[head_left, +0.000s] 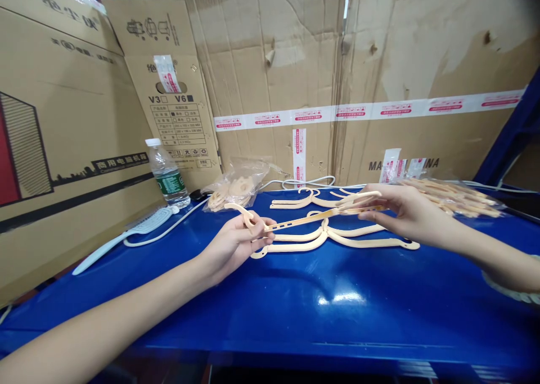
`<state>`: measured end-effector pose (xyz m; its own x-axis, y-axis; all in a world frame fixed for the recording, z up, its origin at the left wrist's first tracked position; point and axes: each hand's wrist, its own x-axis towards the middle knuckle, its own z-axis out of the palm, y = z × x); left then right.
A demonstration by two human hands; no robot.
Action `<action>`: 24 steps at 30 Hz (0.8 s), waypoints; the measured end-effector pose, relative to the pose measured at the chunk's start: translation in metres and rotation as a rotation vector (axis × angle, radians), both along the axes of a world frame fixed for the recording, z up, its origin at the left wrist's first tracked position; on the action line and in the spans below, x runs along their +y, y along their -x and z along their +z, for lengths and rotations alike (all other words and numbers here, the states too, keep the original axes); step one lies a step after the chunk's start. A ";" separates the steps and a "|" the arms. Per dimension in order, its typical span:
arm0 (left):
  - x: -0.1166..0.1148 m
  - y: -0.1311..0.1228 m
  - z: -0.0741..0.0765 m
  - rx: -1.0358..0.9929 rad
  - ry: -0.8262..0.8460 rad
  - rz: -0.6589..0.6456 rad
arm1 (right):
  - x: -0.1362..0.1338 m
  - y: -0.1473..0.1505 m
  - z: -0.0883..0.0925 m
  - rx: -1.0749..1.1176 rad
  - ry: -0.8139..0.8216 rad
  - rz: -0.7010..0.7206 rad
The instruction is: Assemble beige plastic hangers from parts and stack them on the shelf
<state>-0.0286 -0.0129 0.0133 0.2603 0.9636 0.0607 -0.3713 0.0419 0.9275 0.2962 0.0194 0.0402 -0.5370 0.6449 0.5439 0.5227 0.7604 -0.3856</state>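
Between my two hands, just above the table, is a cream plastic clothes hanger (306,220) with a slotted bar along it. My left hand (236,242) pinches its left end, where a curved, hook-like piece stands up. My right hand (407,212) has its fingers closed around the right end; part of that end is hidden by the fingers. Directly below and behind lies a folding hanger (324,232) with its arms spread. Farther back rests another cream hanger (312,197), partly covered by the held one.
On the blue table (261,311) stand a water bottle (169,176) and, beside it, a pale blue hairbrush (126,232). Bags of cream parts (238,190) and hanger pieces (453,195) lie at the back. Cardboard (270,63) walls the rear; a white cable (185,218) runs left.
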 end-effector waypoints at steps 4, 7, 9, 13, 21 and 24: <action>0.000 0.000 0.000 0.003 -0.005 0.017 | -0.002 0.000 0.003 -0.019 -0.029 -0.036; 0.000 0.000 0.001 0.014 -0.007 0.028 | -0.003 0.001 0.004 -0.025 -0.040 -0.061; 0.000 0.000 0.001 0.025 -0.014 0.040 | -0.004 0.001 0.005 -0.024 -0.047 -0.070; 0.001 0.000 0.000 0.062 -0.039 0.097 | -0.007 0.004 0.005 -0.024 -0.070 -0.032; 0.001 0.003 -0.002 0.101 -0.094 0.178 | -0.014 0.010 0.003 -0.022 -0.051 -0.025; 0.000 0.003 -0.002 0.118 -0.111 0.205 | -0.015 0.012 0.002 -0.018 -0.037 -0.014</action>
